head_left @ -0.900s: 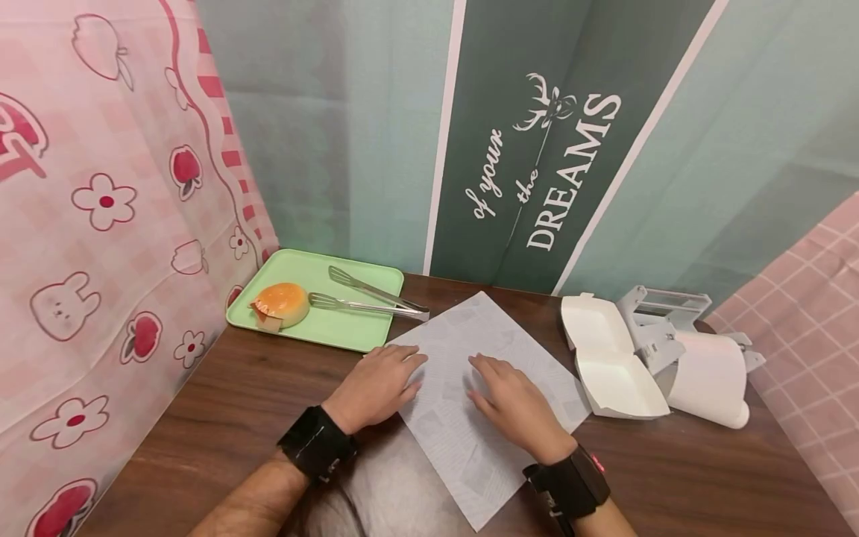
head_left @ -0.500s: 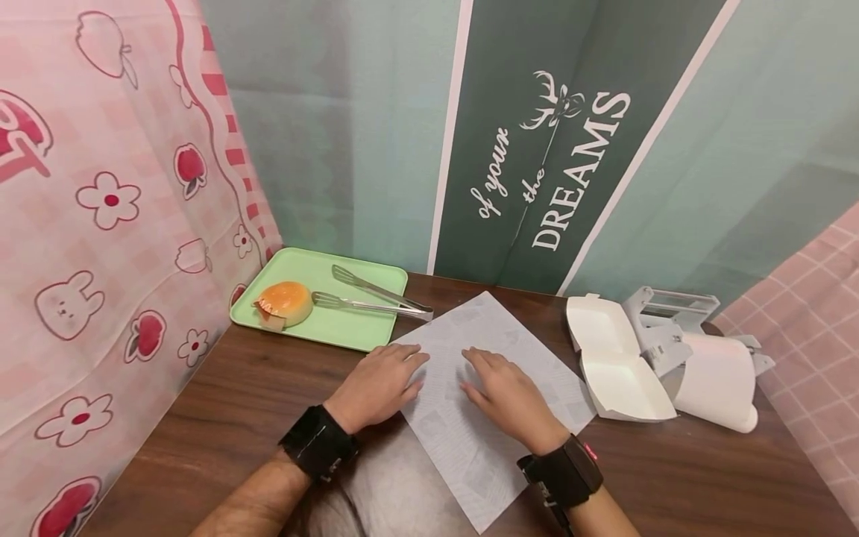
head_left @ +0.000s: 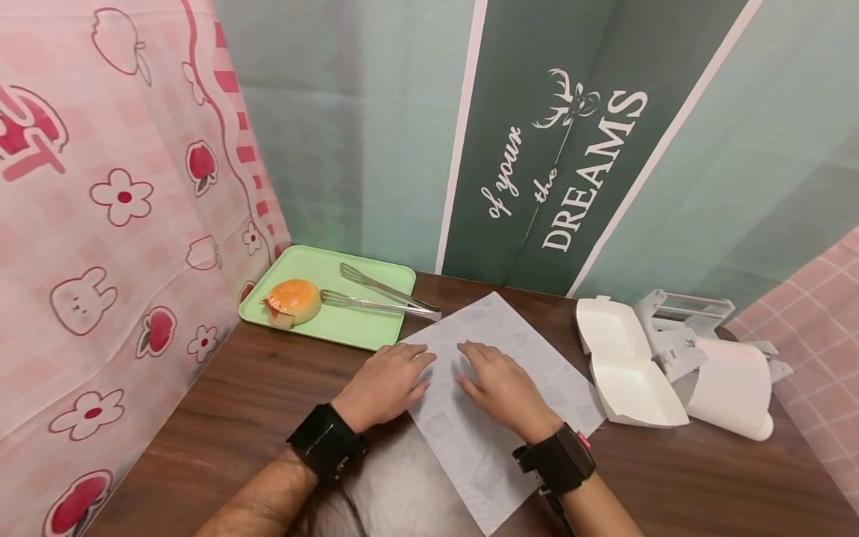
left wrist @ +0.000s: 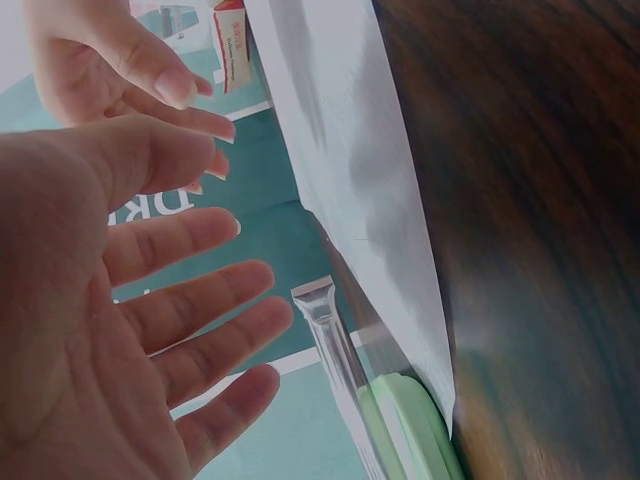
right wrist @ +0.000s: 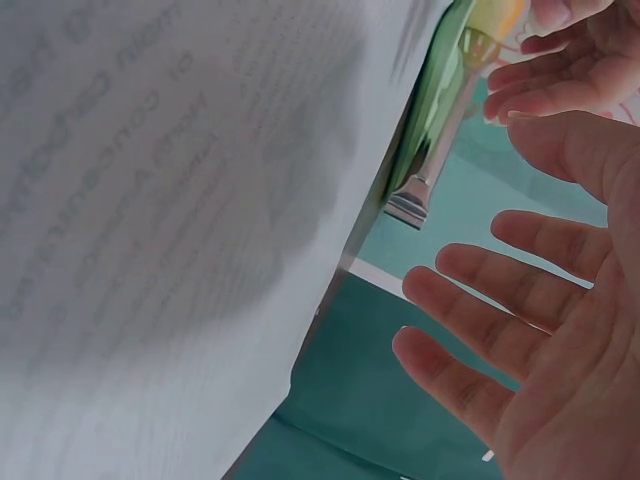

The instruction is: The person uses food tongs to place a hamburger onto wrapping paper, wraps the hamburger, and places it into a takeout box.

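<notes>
A sheet of printed wrapping paper point(head_left: 496, 418) lies turned cornerwise on the dark wooden table. Over its left edge hovers my left hand point(head_left: 385, 384), fingers spread and relaxed, holding nothing. The right hand point(head_left: 506, 391) is above the middle of the sheet, palm facing the left one, likewise free of any object. Both wrist views show a gap between the fingers and the paper point(left wrist: 350, 150). Behind the left hand is a green tray point(head_left: 349, 328) bearing a round glossy bun point(head_left: 293, 300) with a brown paper piece at its front, and metal tongs point(head_left: 382, 304) whose end overhangs the tray.
An opened white takeaway box point(head_left: 634, 388) stands to the right of the paper. Beside it is a grey-white dispenser point(head_left: 678, 347) with a white roll point(head_left: 734, 388). Fabric curtains point(head_left: 376, 149) bound the table point(head_left: 201, 462) at the back and sides.
The scene has shifted slightly rightward in the head view. The right hand has moved a little left relative to the paper, closer to the left hand. Objects on the table stay put.
</notes>
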### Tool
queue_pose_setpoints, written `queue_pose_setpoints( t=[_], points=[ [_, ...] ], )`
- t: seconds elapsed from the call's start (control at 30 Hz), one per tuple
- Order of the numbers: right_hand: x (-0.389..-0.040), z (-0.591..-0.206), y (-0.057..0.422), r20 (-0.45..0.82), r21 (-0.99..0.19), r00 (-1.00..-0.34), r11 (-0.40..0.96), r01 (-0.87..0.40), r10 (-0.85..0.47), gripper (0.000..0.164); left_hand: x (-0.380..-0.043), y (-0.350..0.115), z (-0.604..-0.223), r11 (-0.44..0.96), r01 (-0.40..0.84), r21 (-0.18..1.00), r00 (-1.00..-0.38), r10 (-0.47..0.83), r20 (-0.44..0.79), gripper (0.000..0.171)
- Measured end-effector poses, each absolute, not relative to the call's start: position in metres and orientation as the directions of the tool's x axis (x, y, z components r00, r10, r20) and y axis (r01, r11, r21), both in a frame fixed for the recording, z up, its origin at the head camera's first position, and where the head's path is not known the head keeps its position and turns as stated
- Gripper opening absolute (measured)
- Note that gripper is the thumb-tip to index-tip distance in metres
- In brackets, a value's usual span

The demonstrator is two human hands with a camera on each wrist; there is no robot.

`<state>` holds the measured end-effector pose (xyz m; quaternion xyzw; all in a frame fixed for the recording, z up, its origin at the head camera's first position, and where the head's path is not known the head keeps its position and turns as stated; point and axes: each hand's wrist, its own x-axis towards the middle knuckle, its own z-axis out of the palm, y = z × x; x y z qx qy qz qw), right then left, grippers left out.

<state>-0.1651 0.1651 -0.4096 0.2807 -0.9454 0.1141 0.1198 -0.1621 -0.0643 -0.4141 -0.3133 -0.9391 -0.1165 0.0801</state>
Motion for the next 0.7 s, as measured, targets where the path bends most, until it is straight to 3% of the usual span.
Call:
queue_pose_setpoints(
  t=[0.37, 0.7],
  points=[
    [-0.183, -0.414, 0.159, 0.226, -0.214, -0.851, 0.828, -0.519, -0.474, 0.049, -0.163, -0.065, -0.414, 0.782, 0.607, 0.139, -0.791, 0.577, 0.206, 0.040],
    [-0.197, -0.413, 0.152, 0.198, -0.191, -0.844, 0.825, -0.532, -0.499, 0.051, -0.162, -0.066, -0.410, 0.779, 0.613, 0.132, -0.785, 0.581, 0.214, 0.039]
  ],
)
